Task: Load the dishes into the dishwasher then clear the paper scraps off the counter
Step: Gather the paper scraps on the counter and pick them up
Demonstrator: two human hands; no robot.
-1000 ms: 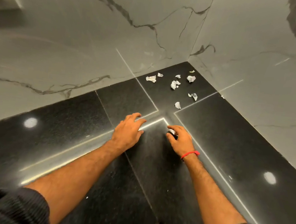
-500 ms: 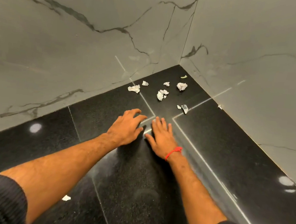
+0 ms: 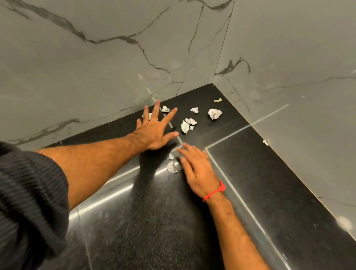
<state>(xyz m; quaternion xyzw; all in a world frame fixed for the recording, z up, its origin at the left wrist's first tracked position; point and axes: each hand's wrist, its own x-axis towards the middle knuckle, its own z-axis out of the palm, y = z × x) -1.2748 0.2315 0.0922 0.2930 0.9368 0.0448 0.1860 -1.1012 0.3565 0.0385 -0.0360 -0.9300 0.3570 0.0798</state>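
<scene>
Both my hands are lying open and holding nothing. My left hand (image 3: pixel 153 130) is reaching flat toward the wall side of the black granite counter (image 3: pixel 276 189), fingers spread, fingertips partly covering one scrap (image 3: pixel 149 116) and sitting just beside another small scrap (image 3: pixel 165 109). My right hand (image 3: pixel 197 170) is resting nearer me, fingers straight, red thread bracelet (image 3: pixel 215 191) on the wrist; two crumpled scraps (image 3: pixel 172 167) are lying just left of its fingers, between the two hands. I'm judging this as the paper-clearing step, no dishes or dishwasher in view. Further out toward the corner: a cluster of torn paper pieces (image 3: pixel 187 124), a single scrap (image 3: pixel 194 109), a bigger crumpled paper ball (image 3: pixel 214 113), a thin yellowish sliver (image 3: pixel 218 100) near the corner, and one tiny bit (image 3: pixel 265 142) against the right marble wall (image 3: pixel 312 61). Next move probably calls for raking the far pieces toward me with the left hand, cupping them against the right. Risk: the small flat bits are lying tight on polished stone, so they may slip under the fingers.
</scene>
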